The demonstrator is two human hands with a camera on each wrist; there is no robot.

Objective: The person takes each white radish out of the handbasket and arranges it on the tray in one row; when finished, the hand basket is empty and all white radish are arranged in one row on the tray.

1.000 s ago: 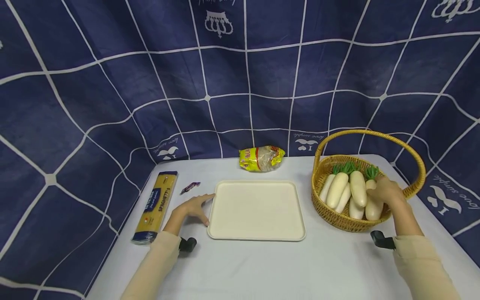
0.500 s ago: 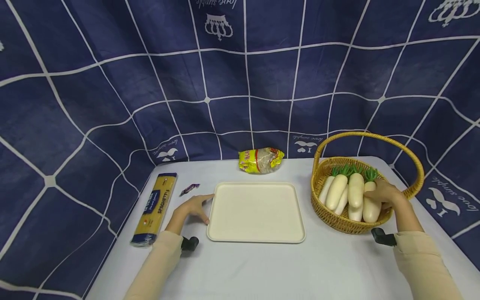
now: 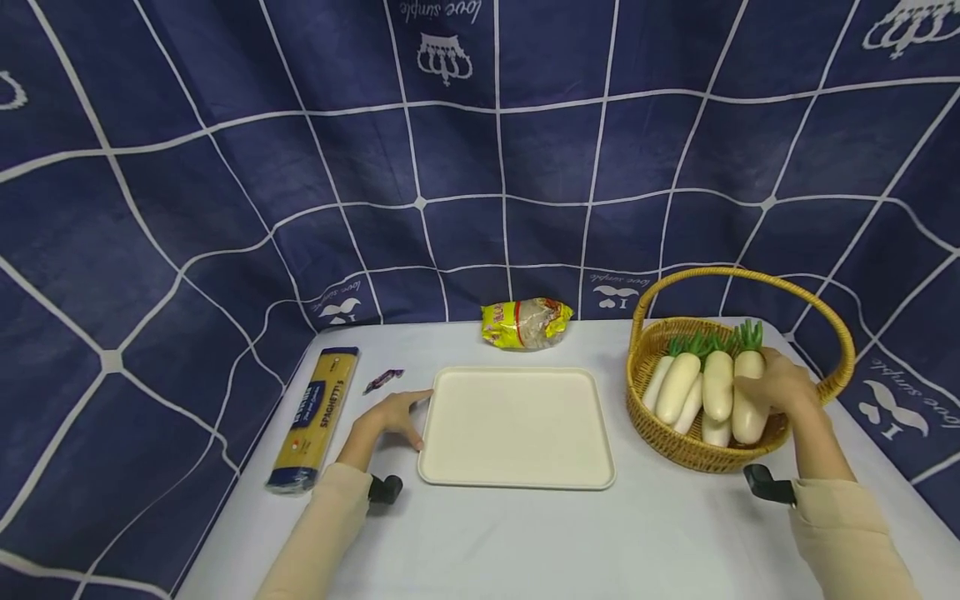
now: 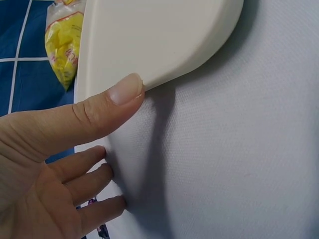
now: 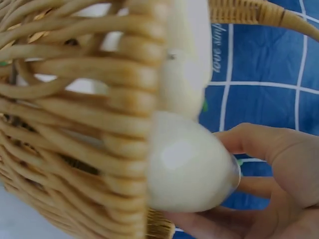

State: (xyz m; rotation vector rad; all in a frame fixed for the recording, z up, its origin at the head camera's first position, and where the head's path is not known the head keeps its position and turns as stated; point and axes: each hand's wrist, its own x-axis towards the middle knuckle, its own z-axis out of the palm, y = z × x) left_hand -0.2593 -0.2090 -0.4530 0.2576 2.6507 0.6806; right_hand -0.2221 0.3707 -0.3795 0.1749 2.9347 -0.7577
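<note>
One radish (image 3: 748, 414), gripped by the curled right hand (image 3: 785, 385), sits near the right rim of the basket (image 3: 678, 446), frame right, leaves (image 3: 748, 336) toward the top, long axis near-vertical. Tabletop (image 3: 517, 542) separates basket from tray (image 3: 517, 427); the spread left hand (image 3: 388, 415) touches the tray's left edge.

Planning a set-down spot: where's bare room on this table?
Free: the beige tray; white table in front of it; narrow strip between tray and wicker basket.
Crowded: basket, with white radishes and right hand; left of tray, with left hand, wrapped candy, spaghetti pack.

Cream sleeves (image 3: 326, 521), black wrist cameras (image 3: 386, 489)
</note>
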